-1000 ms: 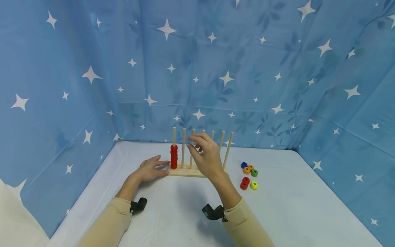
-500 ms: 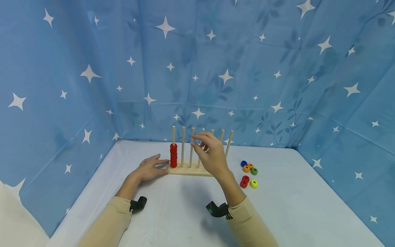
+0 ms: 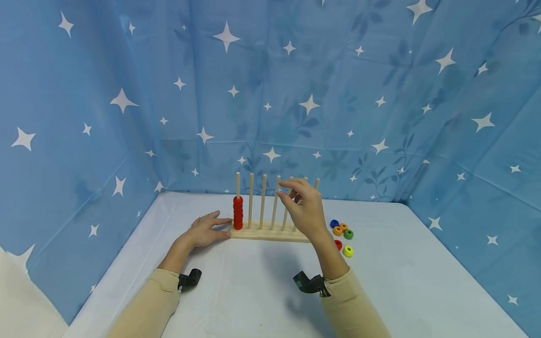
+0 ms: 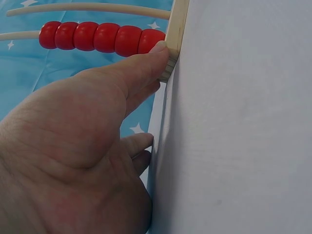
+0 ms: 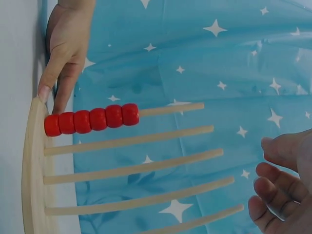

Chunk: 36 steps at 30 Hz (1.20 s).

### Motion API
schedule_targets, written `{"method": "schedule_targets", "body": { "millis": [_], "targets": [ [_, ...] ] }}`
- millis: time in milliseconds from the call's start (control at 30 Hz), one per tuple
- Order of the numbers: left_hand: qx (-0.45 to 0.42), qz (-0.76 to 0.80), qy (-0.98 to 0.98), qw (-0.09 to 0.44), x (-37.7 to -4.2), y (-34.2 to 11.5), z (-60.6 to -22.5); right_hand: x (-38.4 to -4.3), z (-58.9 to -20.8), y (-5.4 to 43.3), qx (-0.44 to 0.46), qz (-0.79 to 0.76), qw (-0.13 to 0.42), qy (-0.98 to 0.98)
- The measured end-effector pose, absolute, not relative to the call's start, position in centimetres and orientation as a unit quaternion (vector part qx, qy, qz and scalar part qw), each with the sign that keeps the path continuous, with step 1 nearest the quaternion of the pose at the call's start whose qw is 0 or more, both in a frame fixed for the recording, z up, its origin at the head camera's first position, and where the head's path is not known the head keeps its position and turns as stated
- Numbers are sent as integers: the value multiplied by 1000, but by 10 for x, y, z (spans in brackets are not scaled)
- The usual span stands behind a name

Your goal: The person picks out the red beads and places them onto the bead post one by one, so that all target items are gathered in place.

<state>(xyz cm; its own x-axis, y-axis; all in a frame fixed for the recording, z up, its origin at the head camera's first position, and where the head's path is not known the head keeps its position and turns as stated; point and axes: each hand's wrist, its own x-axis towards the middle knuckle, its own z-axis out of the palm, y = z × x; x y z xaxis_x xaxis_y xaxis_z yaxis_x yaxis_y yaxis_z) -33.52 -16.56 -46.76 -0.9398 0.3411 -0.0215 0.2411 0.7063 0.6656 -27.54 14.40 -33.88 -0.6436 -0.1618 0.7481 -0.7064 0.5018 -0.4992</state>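
Observation:
A wooden bead rack (image 3: 270, 234) stands on the table, with several upright pegs along its base. Red beads (image 3: 238, 213) are stacked on the leftmost peg; the other pegs I can see carry none. My left hand (image 3: 206, 231) holds the left end of the base, and the left wrist view shows the thumb (image 4: 151, 58) on its edge beside the lowest bead. Raised in front of the right-hand pegs, my right hand (image 3: 306, 211) has its thumb and fingers loosely bent and apart. Nothing lies between them in the right wrist view, where the pegs' tips are away from the fingers.
Right of the rack lie loose beads: a blue bead (image 3: 334, 224), two orange ones, a green bead (image 3: 348, 234), a yellow bead (image 3: 348, 251) and a red bead (image 3: 338, 244) partly hidden by my right forearm. A blue star-patterned curtain (image 3: 270, 117) encloses the white table (image 3: 405, 281).
My right hand has moved rightward along the pegs, from near the second peg to the right-hand ones, and its forearm now covers part of the red loose beads. My left hand has stayed put.

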Motion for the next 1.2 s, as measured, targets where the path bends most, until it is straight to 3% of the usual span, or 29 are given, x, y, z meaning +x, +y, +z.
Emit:
{"method": "schedule_targets", "body": {
  "millis": [1200],
  "targets": [
    [161,330,928,58,-338,-166,-471,-286,-330,230,184,410,235,-862]
  ]
}}
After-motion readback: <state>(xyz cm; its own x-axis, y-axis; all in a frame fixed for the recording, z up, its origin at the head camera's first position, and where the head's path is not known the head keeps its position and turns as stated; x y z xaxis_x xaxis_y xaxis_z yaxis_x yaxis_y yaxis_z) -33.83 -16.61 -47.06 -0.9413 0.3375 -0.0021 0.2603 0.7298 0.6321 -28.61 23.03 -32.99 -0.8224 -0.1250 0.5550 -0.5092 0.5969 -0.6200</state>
